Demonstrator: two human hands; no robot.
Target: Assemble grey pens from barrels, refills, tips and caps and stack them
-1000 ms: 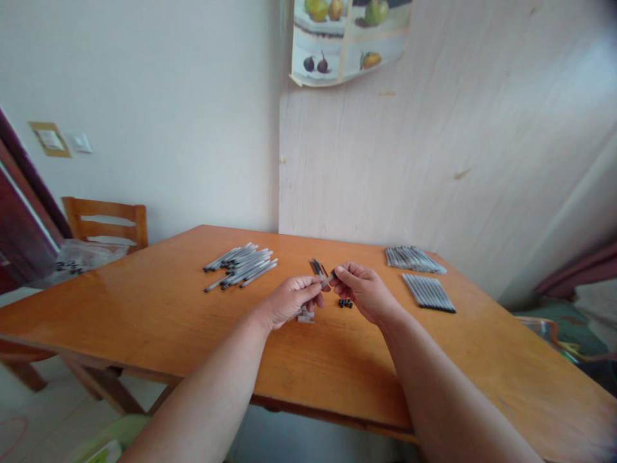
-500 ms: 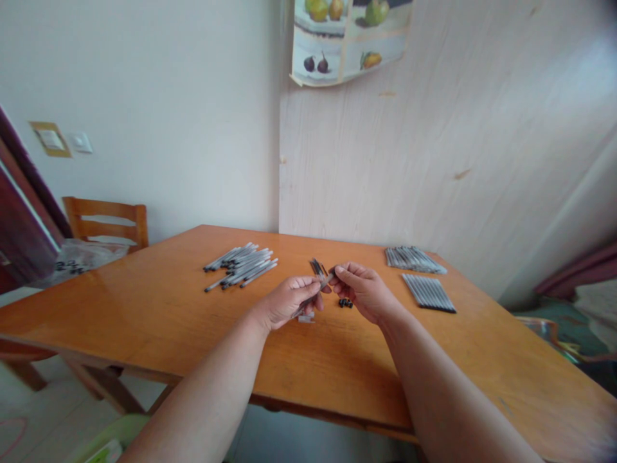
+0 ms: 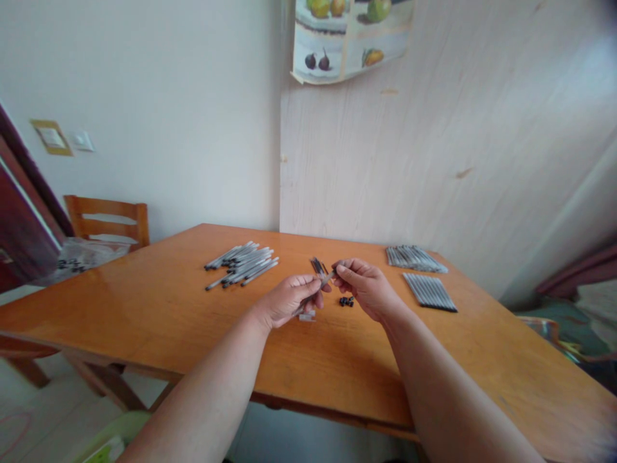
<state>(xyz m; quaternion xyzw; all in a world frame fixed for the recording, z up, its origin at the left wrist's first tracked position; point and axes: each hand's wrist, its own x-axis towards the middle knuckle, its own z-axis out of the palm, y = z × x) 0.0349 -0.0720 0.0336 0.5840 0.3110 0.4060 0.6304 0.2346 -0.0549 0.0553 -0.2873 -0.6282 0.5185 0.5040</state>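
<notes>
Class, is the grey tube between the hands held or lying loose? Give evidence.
Held: the left hand grips the grey tube, and the right hand pinches its far end.

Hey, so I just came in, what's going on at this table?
A person is holding a pen in both bare hands above the table: the left hand has the barrel, the right hand its far end. Small black pieces lie close by the right hand. A loose pile of pens sits off to the left, and on the right a neat row of pens lies in front of another batch.
</notes>
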